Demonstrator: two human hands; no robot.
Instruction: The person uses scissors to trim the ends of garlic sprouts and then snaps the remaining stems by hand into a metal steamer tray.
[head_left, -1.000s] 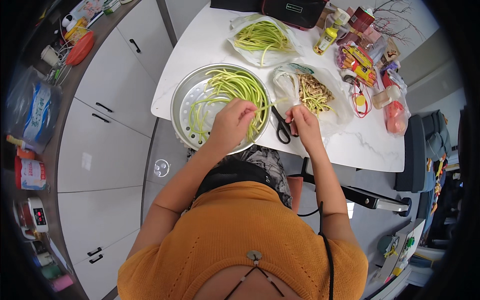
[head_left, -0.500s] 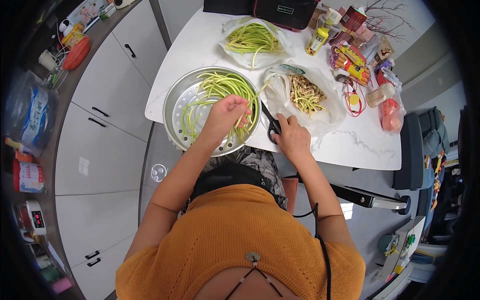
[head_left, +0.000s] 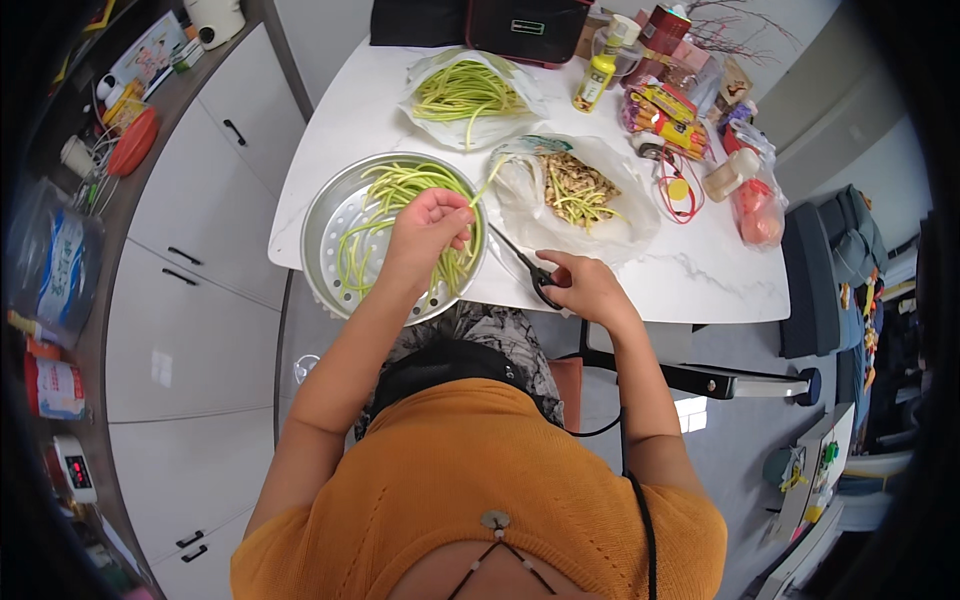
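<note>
My left hand [head_left: 428, 238] is closed in a pinch on a garlic scape [head_left: 487, 183] over the right half of a perforated metal basin [head_left: 330, 225]. The scape's pale tip sticks up past my fingers toward the scrap bag. More garlic scapes [head_left: 398, 182] lie in the basin, partly hidden by my hand. Just right of the rim, my right hand [head_left: 592, 288] grips black-handled scissors [head_left: 541, 280], their blades pointing up and left, below the scape's tip. A white plastic bag [head_left: 640, 200] of cut tips and brownish scraps [head_left: 580, 180] lies open beyond the scissors.
Another bag of garlic scapes [head_left: 465, 92] lies at the back of the white table [head_left: 715, 275]. A yellow bottle [head_left: 596, 78], snack packets [head_left: 665, 115] and a bag with red contents [head_left: 758, 215] stand toward the right. White cabinets [head_left: 190, 330] run along the left.
My right hand has turned, and more of the scissors' blades shows, angled up and left. The left hand still pinches the scape above the basin. The whole view has shifted slightly.
</note>
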